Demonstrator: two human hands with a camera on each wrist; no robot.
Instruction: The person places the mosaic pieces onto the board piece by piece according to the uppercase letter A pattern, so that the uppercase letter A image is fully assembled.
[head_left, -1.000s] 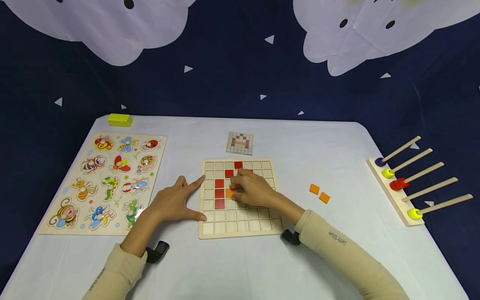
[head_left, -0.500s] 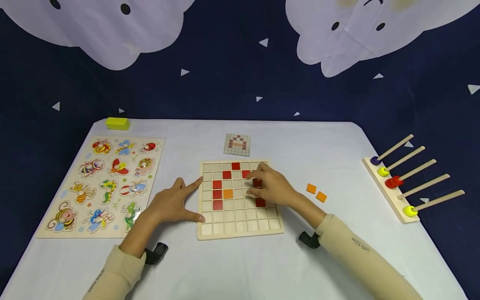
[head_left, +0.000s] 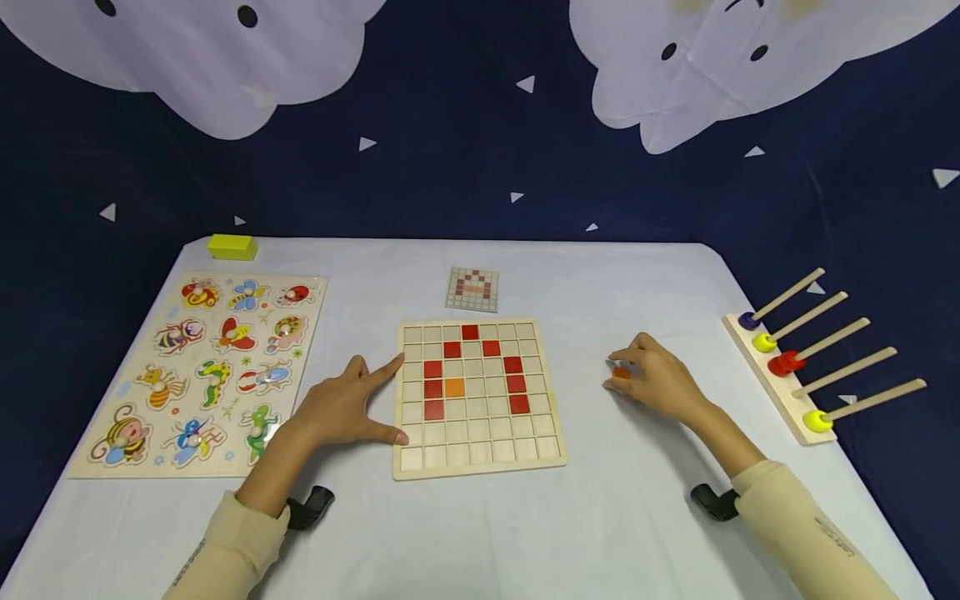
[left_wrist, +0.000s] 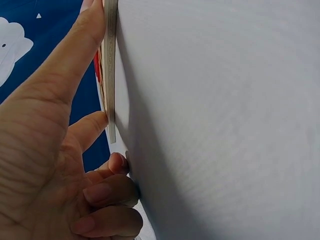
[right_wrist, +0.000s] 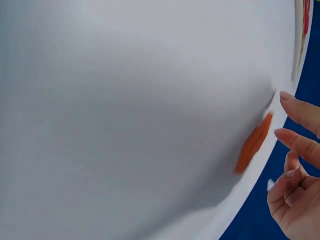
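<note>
My left hand (head_left: 341, 407) rests at the left side of the wooden grid board (head_left: 480, 472). Its thumb and index finger touch the board's edge, seen side-on as a thin strip (left_wrist: 112, 75) in the left wrist view; the other fingers are curled. Red tiles (head_left: 518, 404) form an arch shape in the grid, and one orange tile (head_left: 454, 387) sits in a cell inside it. Off the board's right side, my right hand (head_left: 660, 382) hovers over loose orange tiles (right_wrist: 254, 143), partly hidden from the head view. Thumb and fingers are apart, holding nothing.
Behind the board lies a small pattern card (head_left: 472, 289). An insect puzzle board (head_left: 168, 462) lies at left, with a yellow-green block (head_left: 232, 247) behind it. A peg stand (head_left: 783, 392) with coloured beads stands at the right edge.
My right hand has left the grid and moved right to the loose orange tiles. One orange tile stays in the grid, and the red tiles at right are uncovered. My left hand keeps its place.
</note>
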